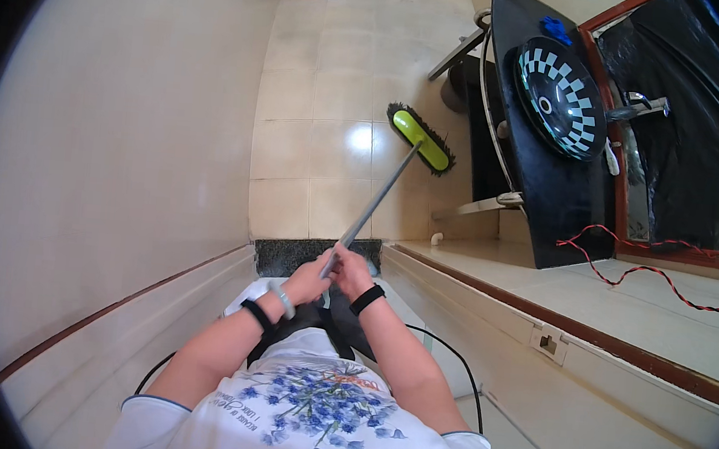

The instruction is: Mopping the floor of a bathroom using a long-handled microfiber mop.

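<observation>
A broom with a lime-green head [419, 138] and dark bristles rests on the tiled floor ahead of me. Its grey handle [376, 199] slants back toward my body. My left hand [307, 281] is wrapped round the upper part of the handle. Close beside it, my right hand [350, 272] also grips the handle, a little farther forward. The handle's end near my body is partly hidden by the hands. Each wrist wears a black band, and a pale bangle circles the left one.
On the right stands a black counter [569, 221] with a black-and-white checkered basin [563, 97] and a tap [643, 108]. Metal brackets [472, 209] jut out below it. A dark stone threshold [280, 258] crosses the doorway. Red-and-black twisted wire [655, 272] hangs at the right. A plain wall [138, 120] bounds the left.
</observation>
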Demonstrator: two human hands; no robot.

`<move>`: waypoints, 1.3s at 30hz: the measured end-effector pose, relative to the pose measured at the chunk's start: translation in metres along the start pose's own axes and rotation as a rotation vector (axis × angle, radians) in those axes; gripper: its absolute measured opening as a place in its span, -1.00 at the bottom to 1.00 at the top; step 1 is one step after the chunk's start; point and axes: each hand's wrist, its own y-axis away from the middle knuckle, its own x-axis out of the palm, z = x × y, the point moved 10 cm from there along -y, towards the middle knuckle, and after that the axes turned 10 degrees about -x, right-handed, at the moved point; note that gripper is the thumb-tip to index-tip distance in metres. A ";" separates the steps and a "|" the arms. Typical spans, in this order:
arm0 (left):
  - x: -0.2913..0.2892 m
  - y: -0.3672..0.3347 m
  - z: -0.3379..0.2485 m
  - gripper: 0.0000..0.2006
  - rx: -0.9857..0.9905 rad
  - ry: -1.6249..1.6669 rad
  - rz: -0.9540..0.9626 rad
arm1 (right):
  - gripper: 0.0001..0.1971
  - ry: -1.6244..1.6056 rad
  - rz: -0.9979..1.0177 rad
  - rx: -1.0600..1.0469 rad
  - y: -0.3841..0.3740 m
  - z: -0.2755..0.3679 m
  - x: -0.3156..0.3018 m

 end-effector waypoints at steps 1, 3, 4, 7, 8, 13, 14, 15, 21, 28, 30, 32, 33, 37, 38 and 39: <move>-0.004 0.021 0.011 -0.32 -0.040 0.000 0.013 | -0.79 0.014 0.026 0.108 0.004 -0.018 0.004; -0.014 0.052 0.038 -0.32 -0.087 -0.010 0.008 | -0.83 0.044 0.047 0.207 0.015 -0.048 0.015; -0.019 0.066 0.045 -0.32 -0.094 -0.008 0.013 | -0.84 0.038 0.090 0.259 0.023 -0.062 0.024; -0.027 0.082 0.075 -0.35 -0.231 -0.004 0.029 | -0.87 0.021 0.158 0.344 0.035 -0.079 0.041; -0.033 0.072 0.076 -0.37 -0.074 -0.007 -0.067 | -0.87 0.030 0.148 0.329 0.033 -0.076 0.042; -0.049 0.050 0.043 -0.41 0.036 -0.129 -0.184 | -0.86 0.079 0.083 0.244 0.011 -0.047 0.040; -0.049 0.045 0.035 -0.42 0.020 -0.117 -0.175 | -0.85 0.057 0.067 0.225 0.009 -0.037 0.040; -0.049 0.039 0.028 -0.42 0.014 -0.107 -0.174 | -0.85 0.063 0.065 0.235 0.006 -0.031 0.038; -0.017 -0.020 -0.010 -0.40 0.174 0.015 -0.164 | -0.84 0.191 -0.035 0.034 -0.030 0.026 -0.017; 0.051 -0.113 -0.053 -0.45 0.181 0.138 -0.198 | -0.74 0.164 -0.255 -0.118 -0.061 0.092 -0.102; 0.069 -0.134 -0.068 -0.49 0.130 0.212 -0.129 | -0.79 0.181 -0.258 -0.147 -0.062 0.113 -0.118; 0.081 -0.156 -0.074 -0.53 0.123 0.191 -0.141 | -0.86 0.212 -0.266 -0.217 -0.062 0.132 -0.122; 0.085 -0.167 -0.072 -0.53 0.111 0.205 -0.141 | -0.86 0.223 -0.267 -0.203 -0.065 0.133 -0.124; 0.089 -0.193 -0.075 -0.49 0.130 0.203 -0.170 | -0.88 0.258 -0.219 -0.206 -0.073 0.138 -0.128; 0.087 -0.199 -0.075 -0.49 0.123 0.191 -0.173 | -0.86 0.228 -0.199 -0.190 -0.076 0.135 -0.128; 0.082 -0.202 -0.075 -0.50 0.116 0.177 -0.180 | -0.84 0.197 -0.175 -0.175 -0.079 0.132 -0.124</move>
